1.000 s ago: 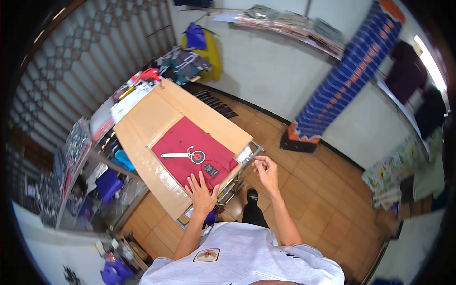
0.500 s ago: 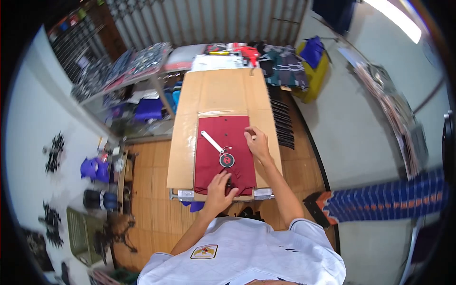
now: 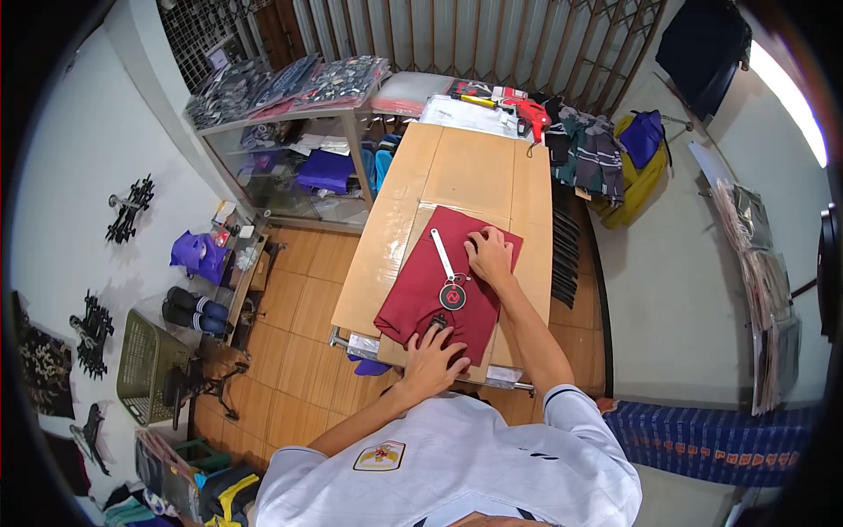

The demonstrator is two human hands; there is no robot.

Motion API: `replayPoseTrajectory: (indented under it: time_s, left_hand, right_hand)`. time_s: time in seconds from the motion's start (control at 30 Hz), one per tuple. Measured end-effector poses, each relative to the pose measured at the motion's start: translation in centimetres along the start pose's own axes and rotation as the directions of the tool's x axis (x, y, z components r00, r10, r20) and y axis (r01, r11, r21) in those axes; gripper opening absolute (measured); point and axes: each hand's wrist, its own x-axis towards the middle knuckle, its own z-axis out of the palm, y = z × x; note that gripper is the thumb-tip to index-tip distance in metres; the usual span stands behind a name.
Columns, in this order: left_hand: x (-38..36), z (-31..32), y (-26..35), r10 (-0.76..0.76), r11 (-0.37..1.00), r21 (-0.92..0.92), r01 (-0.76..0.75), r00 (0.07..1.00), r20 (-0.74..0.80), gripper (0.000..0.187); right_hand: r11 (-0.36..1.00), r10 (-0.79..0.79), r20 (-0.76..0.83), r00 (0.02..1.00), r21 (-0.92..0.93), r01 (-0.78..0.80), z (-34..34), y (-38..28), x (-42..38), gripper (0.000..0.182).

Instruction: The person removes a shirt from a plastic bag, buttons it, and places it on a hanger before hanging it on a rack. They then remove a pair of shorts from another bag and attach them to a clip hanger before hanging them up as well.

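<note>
A folded maroon garment (image 3: 421, 272) lies at a slant on the cardboard-topped table. Across it rest a narrow white strip (image 3: 442, 253) and a round black tag (image 3: 452, 297) with a red mark, which meet at a small loop. My left hand (image 3: 430, 362) lies on the garment's near end, fingers apart, beside a small dark piece (image 3: 438, 322) that I cannot make out. On the garment's far right part rests my right hand (image 3: 490, 255), its fingers bent and spread against the cloth. Both palms hide some of the fabric below them.
Brown cardboard (image 3: 470, 176) covers the table. Behind it lie a red tool (image 3: 532, 114) and white packets (image 3: 457, 112). A glass case (image 3: 281, 162) with bagged clothes stands at the left. Folded dark clothes (image 3: 587, 145) hang or lie at the back right.
The garment has turned from straight to slanted on the table, with the strip and tag on it. My right hand has come down onto the cloth. The camera view has shifted.
</note>
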Motion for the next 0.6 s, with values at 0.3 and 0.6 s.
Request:
replayPoseTrajectory:
  time_s: [0.3,0.6]
  left_hand:
    - [3.0,-4.6,-6.3,-0.182,0.975,0.122,0.187,0.982,-0.050,0.044]
    - [12.0,-6.1,-13.3,-0.265,0.953,0.127,0.276,0.959,-0.096,0.052]
  right_hand:
    - [0.958,0.172,-0.195,0.966,-0.195,-0.210,-3.2,3.6,-3.4,0.029]
    - [0.918,0.284,-0.231,0.930,-0.214,-0.334,-6.3,0.8,-10.7,0.031]
